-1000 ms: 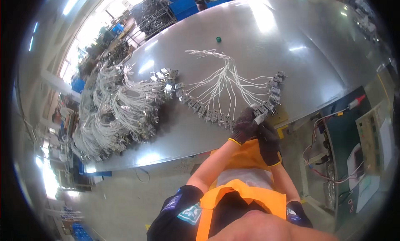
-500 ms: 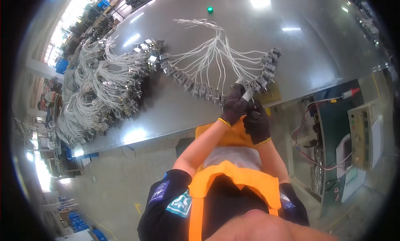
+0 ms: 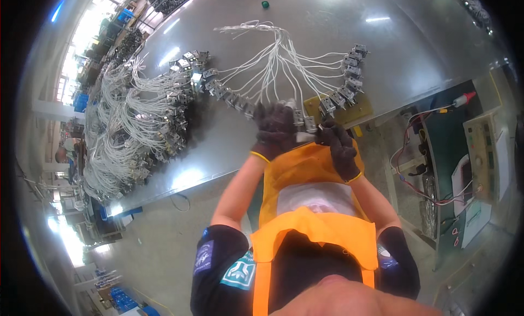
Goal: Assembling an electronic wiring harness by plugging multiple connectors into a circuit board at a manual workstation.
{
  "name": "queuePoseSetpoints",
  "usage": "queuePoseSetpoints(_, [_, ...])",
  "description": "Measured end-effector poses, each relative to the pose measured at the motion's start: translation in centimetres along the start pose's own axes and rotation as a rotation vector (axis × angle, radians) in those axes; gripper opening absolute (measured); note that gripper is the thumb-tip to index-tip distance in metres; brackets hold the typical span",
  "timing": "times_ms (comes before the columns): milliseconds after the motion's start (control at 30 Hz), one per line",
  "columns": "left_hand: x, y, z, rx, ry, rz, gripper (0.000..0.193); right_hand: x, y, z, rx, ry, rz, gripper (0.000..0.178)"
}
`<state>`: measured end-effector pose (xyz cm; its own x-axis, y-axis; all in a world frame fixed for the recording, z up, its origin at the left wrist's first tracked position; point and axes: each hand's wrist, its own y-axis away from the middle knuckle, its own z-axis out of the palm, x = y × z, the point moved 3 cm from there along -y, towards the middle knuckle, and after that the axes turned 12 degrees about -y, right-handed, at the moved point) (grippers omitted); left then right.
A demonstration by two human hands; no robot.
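Observation:
A curved row of small grey metal blocks (image 3: 349,78), each on a white wire, lies on the metal table. The wires (image 3: 280,48) gather into one bundle toward the far side. Dark-gloved, my left hand (image 3: 274,129) is closed over blocks near the middle of the row, which its fingers partly hide. My right hand (image 3: 338,149), also gloved, is closed with its fingertips pinched together at the row's near edge. What it pinches is too small to make out. Between the hands, a couple of blocks (image 3: 309,123) and a pale flat piece (image 3: 305,137) show.
A large heap of similar wired blocks (image 3: 131,119) covers the table's left side. A yellow plate (image 3: 352,114) lies under the row at the table's near edge. Far off sits a small green round object (image 3: 265,4). At right stands an instrument box (image 3: 483,166) with red cables.
My left hand has moved left along the row, away from my right hand, uncovering blocks between them. Earlier the hands were close together around a pale piece. The whole view has shifted slightly.

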<state>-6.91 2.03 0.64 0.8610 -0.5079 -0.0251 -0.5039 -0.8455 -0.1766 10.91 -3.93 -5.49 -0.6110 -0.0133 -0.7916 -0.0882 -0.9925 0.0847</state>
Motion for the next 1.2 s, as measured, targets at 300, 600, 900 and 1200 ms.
queuePoseSetpoints(300, [0.9,0.2,-0.5,0.244,0.103,0.042,0.056,-1.2,-0.2,1.1,-0.043,0.339,-0.022,0.023])
queuePoseSetpoints(600, [2.4,-0.6,-1.5,0.02,-0.043,0.008,0.056,0.4,2.2,-3.0,-0.149,0.209,0.492,0.033])
queuePoseSetpoints(900, [4.7,-2.8,-2.1,-0.282,0.028,-0.106,0.044,16.1,0.7,5.5,-0.688,0.725,-0.248,0.038])
queuePoseSetpoints(1200, [-0.2,-0.8,0.0,-0.024,0.251,0.117,0.044,5.0,1.5,10.0,-0.975,0.902,0.18,0.04])
